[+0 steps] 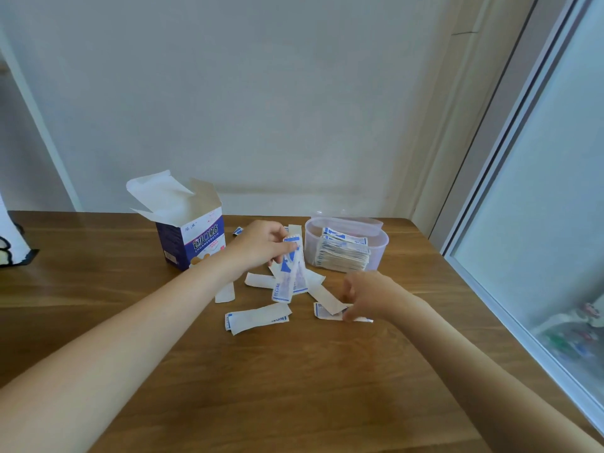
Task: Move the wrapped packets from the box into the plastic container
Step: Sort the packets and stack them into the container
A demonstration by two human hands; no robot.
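Wooden table (294, 387) bearing an opened box (191, 237) at left and a plastic container (346, 243), stacked with packets, at right; left hand (261, 245) pinching a fan of wrapped packets (291, 273) between them; right hand (369, 295), fingers curled, pinching a loose packet (327, 310) lying on the table

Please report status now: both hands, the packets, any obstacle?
Left hand holds several packets. Right hand pinches loose packet on table. Container part filled, open, unobstructed.
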